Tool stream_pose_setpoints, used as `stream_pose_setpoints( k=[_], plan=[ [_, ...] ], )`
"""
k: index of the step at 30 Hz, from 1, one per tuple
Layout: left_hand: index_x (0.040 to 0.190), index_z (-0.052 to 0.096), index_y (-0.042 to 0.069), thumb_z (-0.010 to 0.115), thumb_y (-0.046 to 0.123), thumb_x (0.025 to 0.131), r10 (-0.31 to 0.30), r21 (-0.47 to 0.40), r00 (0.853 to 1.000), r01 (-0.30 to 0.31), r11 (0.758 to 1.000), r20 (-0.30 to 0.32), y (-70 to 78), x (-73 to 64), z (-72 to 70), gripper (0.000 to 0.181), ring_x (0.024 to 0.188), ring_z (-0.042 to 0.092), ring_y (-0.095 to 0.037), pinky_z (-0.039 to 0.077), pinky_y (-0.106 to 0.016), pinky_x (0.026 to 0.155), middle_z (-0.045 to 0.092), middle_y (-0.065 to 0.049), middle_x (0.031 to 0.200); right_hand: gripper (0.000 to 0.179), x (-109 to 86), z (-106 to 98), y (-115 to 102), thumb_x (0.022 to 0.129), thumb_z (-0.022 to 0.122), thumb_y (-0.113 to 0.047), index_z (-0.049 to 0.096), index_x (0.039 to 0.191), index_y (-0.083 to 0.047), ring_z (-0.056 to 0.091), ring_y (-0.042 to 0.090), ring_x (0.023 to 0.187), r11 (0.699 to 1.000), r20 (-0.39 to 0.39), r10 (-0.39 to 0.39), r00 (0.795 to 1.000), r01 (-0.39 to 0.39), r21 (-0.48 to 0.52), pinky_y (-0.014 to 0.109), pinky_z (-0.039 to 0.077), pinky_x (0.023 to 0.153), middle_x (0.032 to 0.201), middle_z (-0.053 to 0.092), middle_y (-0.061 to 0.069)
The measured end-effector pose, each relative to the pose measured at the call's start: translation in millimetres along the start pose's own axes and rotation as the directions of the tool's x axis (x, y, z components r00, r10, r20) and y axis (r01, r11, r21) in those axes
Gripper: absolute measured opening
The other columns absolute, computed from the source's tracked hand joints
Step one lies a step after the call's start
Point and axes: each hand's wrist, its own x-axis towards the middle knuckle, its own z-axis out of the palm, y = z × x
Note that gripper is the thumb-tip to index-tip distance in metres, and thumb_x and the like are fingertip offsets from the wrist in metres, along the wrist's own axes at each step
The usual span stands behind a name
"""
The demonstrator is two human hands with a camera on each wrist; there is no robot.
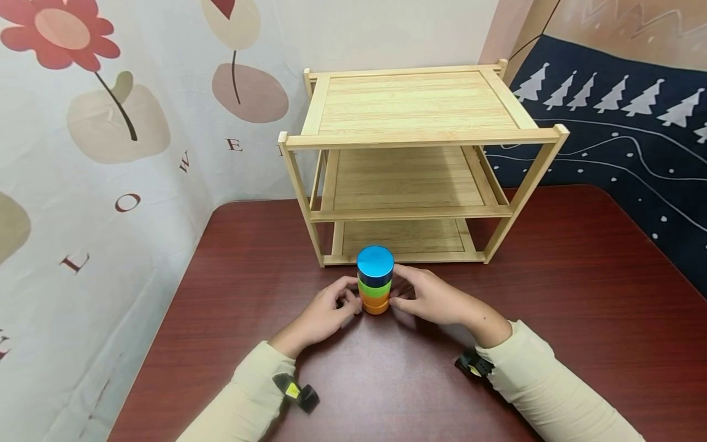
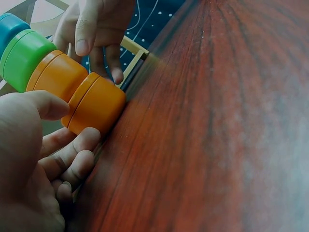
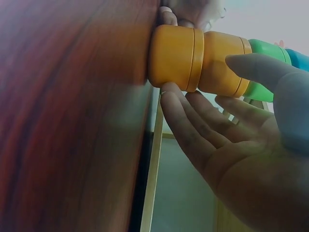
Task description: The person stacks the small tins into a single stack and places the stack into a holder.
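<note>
A stack of small round lidded containers stands upright on the table in the head view, just in front of the rack. From the top it goes blue container (image 1: 375, 263), green container (image 1: 375, 289), then two orange ones, the bottom orange container (image 2: 96, 104) resting on the wood. My left hand (image 1: 326, 313) is at its left side, thumb tip against the orange part and loosely bent fingers beside the base. At the right side, my right hand (image 1: 433, 296) has its thumb over the upper orange container (image 3: 219, 63) and fairly straight fingers along the bottom one.
A pale wooden three-tier rack (image 1: 414, 138) stands right behind the stack on the dark red table (image 1: 232, 288). Patterned cloths (image 1: 154, 110) hang at the back and sides. Each wrist carries a small black strapped device (image 1: 297, 393).
</note>
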Motion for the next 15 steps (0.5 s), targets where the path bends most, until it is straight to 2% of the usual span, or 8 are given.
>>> stream_pose_setpoints(
  k=[7, 15],
  plan=[
    [0.134, 0.054, 0.012, 0.058, 0.021, 0.101, -0.014, -0.031, 1.000, 0.015, 0.999, 0.011, 2.8, -1.4, -1.0, 0.034, 0.077, 0.059, -0.012, 0.047, -0.024, 0.072, 0.068, -0.007, 0.089, 0.046, 0.8, 2.2, -0.7, 0.092, 0.069, -0.007, 0.054, 0.136, -0.003, 0.069, 0.020, 0.102, 1.000, 0.001, 0.028, 1.000, -0.028, -0.013, 0.035, 0.057, 0.088, 0.123, 0.067, 0.012],
    [0.133, 0.055, 0.013, 0.057, 0.020, 0.101, -0.030, -0.025, 0.999, 0.031, 0.999, 0.015, 2.9, -0.5, -1.3, 0.032, 0.076, 0.059, -0.014, 0.047, -0.024, 0.070, 0.068, -0.007, 0.089, 0.039, 1.9, 5.3, 0.6, 0.093, 0.070, -0.011, 0.058, 0.129, -0.004, 0.069, 0.015, 0.095, 0.998, 0.007, 0.059, 0.998, -0.059, -0.026, 0.029, 0.057, 0.083, 0.117, 0.069, 0.010]
  ],
)
